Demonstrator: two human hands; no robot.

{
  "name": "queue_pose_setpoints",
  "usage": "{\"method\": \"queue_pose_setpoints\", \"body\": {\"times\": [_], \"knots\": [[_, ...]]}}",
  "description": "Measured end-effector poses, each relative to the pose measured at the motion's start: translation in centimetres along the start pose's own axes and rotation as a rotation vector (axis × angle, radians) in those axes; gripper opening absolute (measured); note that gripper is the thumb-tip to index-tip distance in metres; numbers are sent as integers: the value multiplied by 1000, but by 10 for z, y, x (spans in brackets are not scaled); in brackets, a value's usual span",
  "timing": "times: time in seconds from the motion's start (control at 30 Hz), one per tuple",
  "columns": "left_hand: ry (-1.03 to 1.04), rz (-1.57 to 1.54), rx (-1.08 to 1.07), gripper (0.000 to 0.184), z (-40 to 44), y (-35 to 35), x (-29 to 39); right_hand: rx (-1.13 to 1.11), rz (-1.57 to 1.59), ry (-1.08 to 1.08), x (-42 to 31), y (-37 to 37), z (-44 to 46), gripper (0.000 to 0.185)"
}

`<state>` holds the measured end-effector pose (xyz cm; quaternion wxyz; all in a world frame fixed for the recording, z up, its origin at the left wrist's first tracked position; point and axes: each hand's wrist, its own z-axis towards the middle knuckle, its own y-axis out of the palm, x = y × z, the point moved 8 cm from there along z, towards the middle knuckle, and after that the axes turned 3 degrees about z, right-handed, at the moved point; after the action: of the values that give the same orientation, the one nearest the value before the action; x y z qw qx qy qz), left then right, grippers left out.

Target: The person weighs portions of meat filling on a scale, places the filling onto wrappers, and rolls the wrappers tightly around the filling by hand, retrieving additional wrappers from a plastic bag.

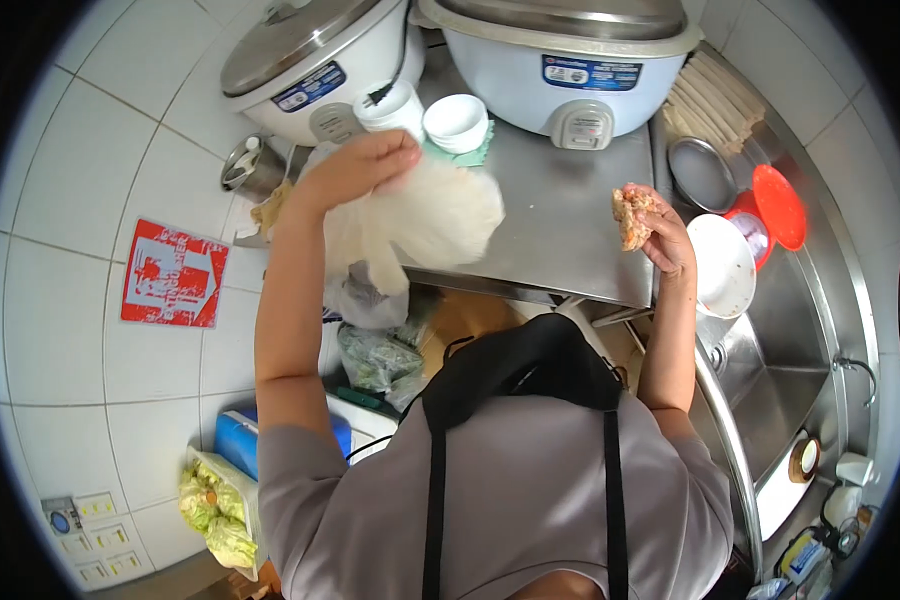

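Observation:
My left hand (362, 168) is closed on a whitish cloth (440, 215), which hangs blurred over the left end of the steel counter. In my right hand (668, 238), a lumpy, reddish-brown piece of food (632, 217) is gripped between thumb and fingers, above the counter's right edge. Just behind my left hand stand stacked white cups (388, 108) and white bowls (457, 122) on a green cloth. A white bowl with food residue (722, 265) lies close to the right of my right hand.
Two large rice cookers, one (315, 75) at left and one (570, 85) at right, back the counter (560, 240). A sink (780, 340) lies right, beside a red container (778, 207) and a metal bowl (702, 172). Bagged greens (380, 360) sit below; leafy vegetables (220, 510) lower left.

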<state>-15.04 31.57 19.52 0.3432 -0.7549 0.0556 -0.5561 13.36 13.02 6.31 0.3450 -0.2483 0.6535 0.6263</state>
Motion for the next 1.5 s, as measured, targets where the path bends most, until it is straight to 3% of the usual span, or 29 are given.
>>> {"method": "queue_pose_setpoints", "body": {"times": [0.2, 0.43, 0.57, 0.67, 0.73, 0.8, 0.87, 0.97, 1.07, 1.17, 1.37, 1.5], "knots": [[343, 77, 86, 18, 70, 7, 105, 103, -67, -133, -38, -20, -38, 44], [481, 39, 48, 18, 97, 49, 169, 280, -54, -320, -71, -55, -97, 44], [478, -134, 180, 22, 122, 55, 172, 305, -55, -351, -78, -57, -113, 44], [431, -343, 505, 23, 119, 54, 129, 313, -62, -348, -78, -59, -122, 42], [268, -462, 626, 25, 120, 77, 53, 325, -47, -347, -76, -66, -127, 41], [28, -849, 501, 24, 115, 126, -28, 333, -45, -337, -77, -67, -130, 40], [-230, -962, 534, 22, 91, 174, -90, 362, -43, -328, -73, -70, -135, 40], [84, -42, 837, 21, 68, 164, -100, 393, -71, -320, -68, -78, -137, 43], [411, 398, 335, 31, 97, 165, -68, 416, -68, -297, -65, -78, -132, 43], [468, 611, 154, 41, 112, 177, -60, 383, -92, -252, -59, -69, -114, 42], [60, 806, 285, 56, 78, 180, -80, 195, -31, 16, 1, -24, -62, 39], [-77, 835, 327, 57, 57, 181, -72, 227, 73, 108, 44, -26, -47, 35]]}}
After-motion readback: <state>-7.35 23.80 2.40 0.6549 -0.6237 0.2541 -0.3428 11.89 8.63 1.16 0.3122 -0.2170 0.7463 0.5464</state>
